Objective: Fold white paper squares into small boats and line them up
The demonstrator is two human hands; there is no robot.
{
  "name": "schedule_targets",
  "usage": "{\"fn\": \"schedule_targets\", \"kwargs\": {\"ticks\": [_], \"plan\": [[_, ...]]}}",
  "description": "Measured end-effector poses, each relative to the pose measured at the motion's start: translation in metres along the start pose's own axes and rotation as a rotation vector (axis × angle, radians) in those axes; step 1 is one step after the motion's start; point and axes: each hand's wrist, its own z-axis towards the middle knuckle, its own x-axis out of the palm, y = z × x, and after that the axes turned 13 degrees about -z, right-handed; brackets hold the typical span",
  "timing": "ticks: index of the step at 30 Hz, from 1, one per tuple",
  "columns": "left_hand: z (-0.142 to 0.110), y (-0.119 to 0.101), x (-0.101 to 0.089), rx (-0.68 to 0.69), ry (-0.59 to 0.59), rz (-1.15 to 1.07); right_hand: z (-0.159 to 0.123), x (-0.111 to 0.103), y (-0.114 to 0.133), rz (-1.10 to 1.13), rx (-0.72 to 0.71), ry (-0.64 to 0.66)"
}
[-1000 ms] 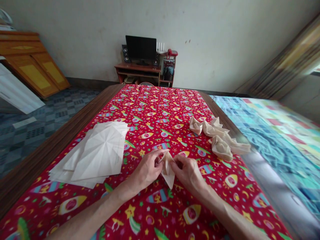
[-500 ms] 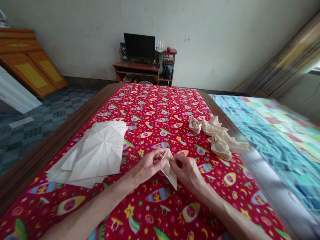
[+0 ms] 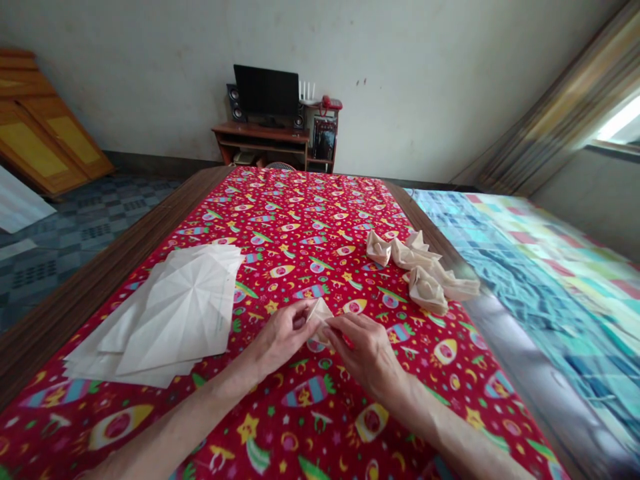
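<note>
My left hand (image 3: 283, 337) and my right hand (image 3: 363, 350) meet over the red patterned tablecloth (image 3: 310, 220) and both pinch one small folded cream paper piece (image 3: 319, 313). Most of that piece is hidden behind my fingers. A stack of creased cream paper sheets (image 3: 170, 313) lies flat to the left of my left hand. Several finished folded paper shapes (image 3: 420, 273) sit in a cluster to the upper right, near the table's right edge.
The wooden table edge (image 3: 100, 280) runs along the left, with tiled floor beyond. A bed with a colourful quilt (image 3: 540, 280) lies along the right. A desk with a monitor (image 3: 267, 90) stands at the far wall, a yellow wooden cabinet (image 3: 45, 140) at left.
The paper piece has been folded smaller and pulled in between my fingers; its lower point no longer hangs down. The camera view has swung slightly right.
</note>
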Motion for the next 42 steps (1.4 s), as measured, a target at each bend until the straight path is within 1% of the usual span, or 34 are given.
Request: {"fn": "schedule_targets", "kwargs": {"ticks": [4,8,11,14,17,19,21,23,25,27,28,30,32,35,38,42], "plan": [[-0.001,-0.007,0.003,-0.039,0.033,0.022,0.000,0.003,-0.003,0.014,-0.023,-0.016],[-0.002,-0.015,0.005,-0.044,0.043,0.078,-0.002,0.002,-0.005,0.003,-0.037,0.020],[-0.002,-0.015,0.006,-0.052,0.043,0.092,-0.002,0.002,-0.005,0.009,-0.039,0.036],[-0.002,-0.013,0.005,-0.063,0.061,0.056,-0.002,0.002,-0.005,0.009,-0.054,0.021],[-0.004,-0.013,0.006,-0.075,0.079,-0.007,-0.001,0.000,-0.005,0.025,-0.030,0.010],[-0.006,-0.013,0.005,-0.072,0.045,-0.009,0.000,-0.004,-0.008,0.030,0.009,-0.014],[-0.007,-0.012,0.004,-0.060,-0.022,0.030,0.002,-0.012,-0.014,0.019,0.040,-0.067],[-0.007,-0.008,0.002,-0.042,-0.071,0.064,0.005,-0.027,-0.025,-0.015,0.062,-0.145],[-0.006,-0.003,-0.001,-0.040,-0.072,0.067,0.008,-0.046,-0.041,-0.119,0.139,-0.237],[-0.005,0.002,-0.002,-0.041,-0.051,0.075,0.011,-0.068,-0.061,-0.273,0.230,-0.341],[-0.005,0.003,-0.003,-0.039,-0.040,0.087,0.012,-0.079,-0.071,-0.340,0.279,-0.353],[-0.004,0.004,-0.003,-0.027,-0.026,0.117,0.012,-0.098,-0.093,-0.446,0.342,-0.333],[-0.004,0.002,-0.003,-0.023,-0.023,0.145,0.012,-0.111,-0.112,-0.518,0.399,-0.247],[-0.004,-0.003,-0.002,-0.035,-0.020,0.196,0.011,-0.119,-0.131,-0.585,0.465,-0.116],[-0.004,-0.005,-0.001,-0.027,-0.013,0.256,0.011,-0.118,-0.135,-0.611,0.470,-0.045],[-0.003,-0.003,-0.002,-0.008,-0.013,0.282,0.017,-0.115,-0.128,-0.668,0.491,0.028]]}}
